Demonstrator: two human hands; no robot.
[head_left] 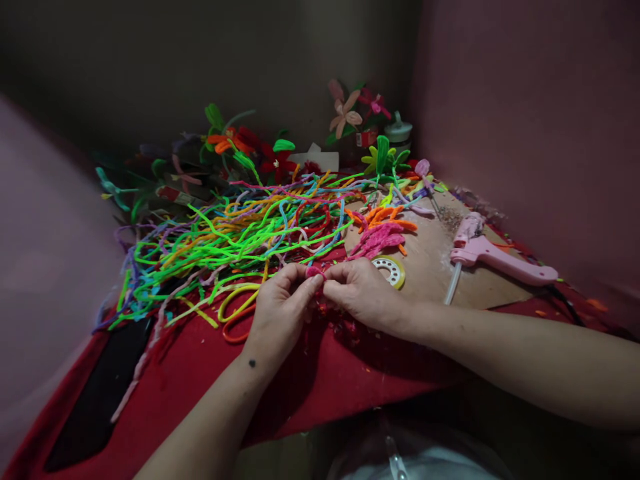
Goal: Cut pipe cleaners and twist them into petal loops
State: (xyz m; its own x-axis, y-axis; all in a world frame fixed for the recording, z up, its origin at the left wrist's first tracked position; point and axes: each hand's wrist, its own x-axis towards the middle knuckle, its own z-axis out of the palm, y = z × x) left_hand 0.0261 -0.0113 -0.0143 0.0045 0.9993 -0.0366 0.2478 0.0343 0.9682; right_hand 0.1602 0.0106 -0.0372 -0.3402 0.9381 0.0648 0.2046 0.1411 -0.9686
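My left hand and my right hand meet fingertip to fingertip over a red cloth. Both pinch a small pink pipe-cleaner piece between thumbs and forefingers. Just beyond the hands lies a big tangle of coloured pipe cleaners, mostly green, orange, purple and blue. Bent pink pieces and orange pieces lie on a brown board right of the tangle. A small roll of tape sits beside my right hand.
A pink glue gun lies on the board at the right, its cord trailing off. Finished pipe-cleaner flowers and leaves stand at the back with a small white-lidded jar. A black strip lies at the left. Walls close in behind and right.
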